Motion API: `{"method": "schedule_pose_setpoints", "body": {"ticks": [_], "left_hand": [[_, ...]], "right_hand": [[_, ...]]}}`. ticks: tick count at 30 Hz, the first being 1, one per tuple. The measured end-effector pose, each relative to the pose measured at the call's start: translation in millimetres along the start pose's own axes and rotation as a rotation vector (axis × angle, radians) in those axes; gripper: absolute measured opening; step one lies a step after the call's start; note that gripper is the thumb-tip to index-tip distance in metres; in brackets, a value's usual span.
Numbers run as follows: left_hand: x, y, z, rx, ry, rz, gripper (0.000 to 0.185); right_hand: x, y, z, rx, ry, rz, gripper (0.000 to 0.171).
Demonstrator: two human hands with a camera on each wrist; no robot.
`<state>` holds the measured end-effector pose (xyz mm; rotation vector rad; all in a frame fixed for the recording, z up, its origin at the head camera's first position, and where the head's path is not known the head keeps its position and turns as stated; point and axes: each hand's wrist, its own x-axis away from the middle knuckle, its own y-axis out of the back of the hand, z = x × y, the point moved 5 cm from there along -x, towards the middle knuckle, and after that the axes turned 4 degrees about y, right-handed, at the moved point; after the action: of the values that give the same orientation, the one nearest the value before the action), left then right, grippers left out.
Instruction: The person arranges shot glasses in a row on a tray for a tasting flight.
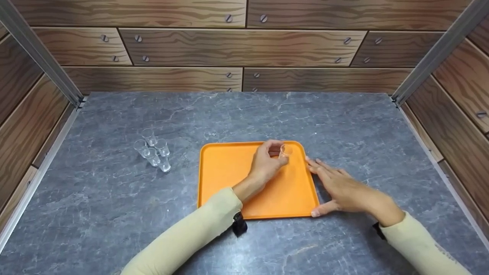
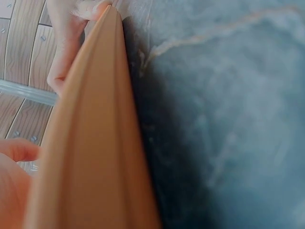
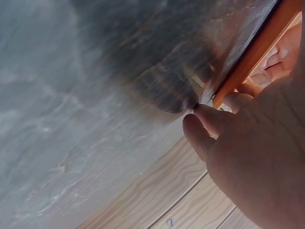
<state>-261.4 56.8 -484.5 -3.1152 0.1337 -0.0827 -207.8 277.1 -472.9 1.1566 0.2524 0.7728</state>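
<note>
Orange tray, head view: a square orange plastic tray with rounded corners [image 1: 229, 172] lies flat on the grey veined stone tabletop [image 1: 114, 214], near the front middle.
Left hand, head view: the left hand [image 1: 265, 162] reaches across the tray and pinches a small clear plastic cup [image 1: 284, 151] between thumb and fingertips, close to the tray's far right corner; whether the cup touches the tray floor cannot be told.
Right hand, head view: the right hand [image 1: 340, 189] lies flat on the stone with straight fingers along the tray's right edge, its thumb against the near right corner; it grips nothing.
Other cups, head view: a cluster of 5 small clear plastic cups [image 1: 153, 152] stands on the stone well left of the tray, apart from both hands.
Sleeves, head view: both arms wear pale yellow sleeves [image 1: 191, 236], with a dark strap at each wrist.
Walls, head view: wood-grain panels with screws [image 1: 244, 49] enclose the table at the back and sides, with grey metal posts [image 1: 38, 49] at the corners.
Left wrist view: the tray's orange rim [image 2: 95, 143] runs up the frame beside the grey stone [image 2: 228, 119]; fingers [image 2: 66, 43] show at its top end, blurred.
Right wrist view: the right hand's palm [image 3: 267, 157] fills the lower right, a fingertip touching the tray's thin orange edge [image 3: 257, 52] where it meets the stone [image 3: 86, 95]; wood panel [image 3: 157, 200] shows below.
</note>
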Motion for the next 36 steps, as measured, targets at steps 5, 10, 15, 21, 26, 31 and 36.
{"method": "schedule_pose_setpoints", "body": {"ticks": [5,10,15,21,26,31,36], "left_hand": [[3.7,4.1,-1.6,-0.048,0.030,-0.015,0.048],[6.9,9.8,-5.3,-0.050,0.028,-0.024,0.049],[10.9,14.8,-7.3,-0.032,0.010,-0.016,0.050],[17.8,22.2,-7.8,-0.018,0.008,-0.021,0.047],[21.7,27.4,-10.2,-0.005,0.015,-0.017,0.047],[26.7,33.6,-16.3,0.014,0.000,-0.015,0.045],[32.1,40.3,-21.2,0.033,-0.033,-0.023,0.045]], "right_hand": [[-0.1,0.7,0.0,-0.007,0.001,0.000,0.132],[0.4,2.8,-1.3,-0.006,0.002,-0.006,0.130],[0.7,0.4,-1.3,0.010,0.008,-0.015,0.126],[-1.1,-2.0,0.0,0.034,0.012,-0.018,0.122],[-2.0,-1.8,1.9,0.036,0.006,-0.011,0.120],[-2.2,-1.7,2.9,0.034,-0.003,0.003,0.121],[-2.0,-1.2,3.6,0.034,0.002,0.001,0.122]]}}
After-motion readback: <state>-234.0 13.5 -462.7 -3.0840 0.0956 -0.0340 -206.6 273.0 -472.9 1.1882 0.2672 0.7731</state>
